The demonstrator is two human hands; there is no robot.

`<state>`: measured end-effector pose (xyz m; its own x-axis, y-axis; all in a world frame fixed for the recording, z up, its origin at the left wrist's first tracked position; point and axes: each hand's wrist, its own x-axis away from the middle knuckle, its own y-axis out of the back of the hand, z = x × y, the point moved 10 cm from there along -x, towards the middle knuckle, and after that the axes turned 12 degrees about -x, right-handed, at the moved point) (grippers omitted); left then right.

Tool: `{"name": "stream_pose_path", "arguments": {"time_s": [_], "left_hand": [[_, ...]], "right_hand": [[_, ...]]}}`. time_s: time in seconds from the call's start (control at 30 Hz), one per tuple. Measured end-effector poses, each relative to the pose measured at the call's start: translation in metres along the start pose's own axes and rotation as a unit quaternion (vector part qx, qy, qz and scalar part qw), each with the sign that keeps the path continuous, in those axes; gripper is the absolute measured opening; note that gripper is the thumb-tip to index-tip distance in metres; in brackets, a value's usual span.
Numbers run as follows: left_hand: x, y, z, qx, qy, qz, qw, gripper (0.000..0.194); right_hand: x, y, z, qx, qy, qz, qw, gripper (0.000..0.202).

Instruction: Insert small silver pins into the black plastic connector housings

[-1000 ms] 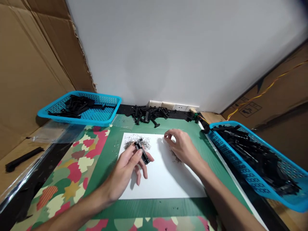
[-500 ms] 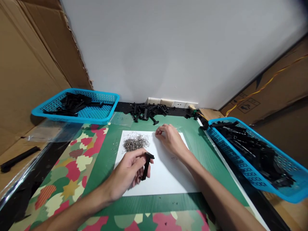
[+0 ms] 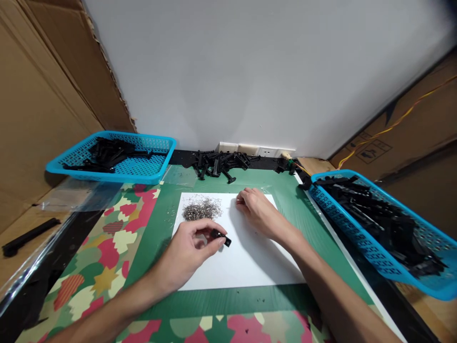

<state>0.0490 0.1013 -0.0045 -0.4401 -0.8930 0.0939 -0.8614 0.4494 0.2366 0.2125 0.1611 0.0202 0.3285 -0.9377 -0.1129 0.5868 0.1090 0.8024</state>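
Black part [image 3: 222, 237] sits clamped in the fingers of the left hand [image 3: 189, 250], exposed end slanting rightward; right hand [image 3: 262, 213] is apart, farther right, grip unclear

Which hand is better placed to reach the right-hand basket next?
Probably the right hand, nearer that blue basket; the left hand holds a black part. Whether the right holds anything is unclear.
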Motion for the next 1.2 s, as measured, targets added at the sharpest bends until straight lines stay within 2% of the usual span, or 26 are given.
{"name": "stream_pose_path", "arguments": {"time_s": [0.1, 0.2, 0.3, 0.4, 0.53, 0.63, 0.7, 0.8, 0.87, 0.93, 1.0, 1.07, 1.2], "left_hand": [[0.0, 0.0, 0.001, 0.0, -0.001, -0.001, 1.0, 0.03], [-0.001, 0.001, 0.007, 0.029, 0.005, -0.005, 1.0, 0.036], [-0.002, -0.005, 0.014, 0.089, 0.026, 0.021, 0.995, 0.039], [-0.002, -0.011, 0.015, 0.154, 0.06, 0.046, 0.985, 0.036], [0.002, -0.014, 0.01, 0.229, 0.097, 0.059, 0.967, 0.033], [0.004, -0.017, 0.009, 0.259, 0.114, 0.078, 0.956, 0.029], [0.004, -0.019, 0.01, 0.267, 0.121, 0.083, 0.952, 0.026], [0.004, -0.014, 0.011, 0.268, 0.122, 0.055, 0.954, 0.022], [0.003, -0.004, 0.01, 0.268, 0.104, 0.013, 0.958, 0.023], [0.003, 0.009, 0.007, 0.265, 0.071, -0.041, 0.961, 0.023], [0.003, 0.019, 0.004, 0.258, 0.043, -0.08, 0.962, 0.022], [0.003, 0.023, 0.002, 0.254, 0.029, -0.089, 0.963, 0.023], [0.001, 0.022, -0.002, 0.251, 0.018, -0.088, 0.964, 0.033]], "right_hand": [[0.005, 0.007, 0.006, -0.041, -0.006, 0.005, 0.999, 0.017], [0.006, 0.012, 0.008, -0.159, -0.024, 0.009, 0.987, 0.016], [0.005, 0.012, 0.013, -0.318, -0.031, 0.022, 0.947, 0.015], [0.006, 0.008, 0.019, -0.428, -0.042, 0.032, 0.902, 0.018], [0.012, -0.004, 0.035, -0.504, -0.045, 0.05, 0.861, 0.02], [0.014, -0.009, 0.05, -0.529, -0.02, 0.039, 0.848, 0.018], [0.015, -0.006, 0.053, -0.514, -0.003, 0.014, 0.858, 0.017], [0.016, 0.002, 0.05, -0.399, 0.001, -0.019, 0.917, 0.012], [0.018, 0.006, 0.048, -0.292, 0.004, -0.012, 0.956, 0.011], [0.021, 0.003, 0.051, -0.216, 0.011, 0.024, 0.976, 0.011], [0.026, -0.006, 0.056, -0.185, 0.025, 0.079, 0.979, 0.009], [0.032, -0.018, 0.062, -0.181, 0.047, 0.132, 0.973, 0.007], [0.038, -0.03, 0.065, -0.185, 0.07, 0.174, 0.965, 0.006]]}}
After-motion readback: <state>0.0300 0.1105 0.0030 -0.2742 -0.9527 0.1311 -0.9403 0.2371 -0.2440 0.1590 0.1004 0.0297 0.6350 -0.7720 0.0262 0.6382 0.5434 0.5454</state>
